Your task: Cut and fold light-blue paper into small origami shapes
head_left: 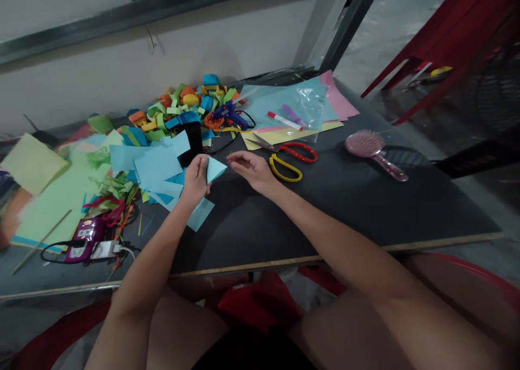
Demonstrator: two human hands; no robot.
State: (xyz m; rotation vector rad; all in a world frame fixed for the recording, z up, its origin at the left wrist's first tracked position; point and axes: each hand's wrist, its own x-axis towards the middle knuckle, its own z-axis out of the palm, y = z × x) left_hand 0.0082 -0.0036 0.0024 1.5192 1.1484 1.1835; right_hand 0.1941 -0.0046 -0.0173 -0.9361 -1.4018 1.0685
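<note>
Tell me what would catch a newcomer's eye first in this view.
Probably the bright heap of paper pieces by the wall at the back of the dark table, with a blue glue gun at its right end. Next, the red-and-yellow scissors right of centre and the pink hairbrush farther right. In the middle, the left hand holds a folded blue paper, the right hand open close by.

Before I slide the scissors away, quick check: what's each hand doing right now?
Left hand: closed, holding folded light-blue paper.
Right hand: open, loosely curved, nothing visible in it, near the paper's tip.
</note>
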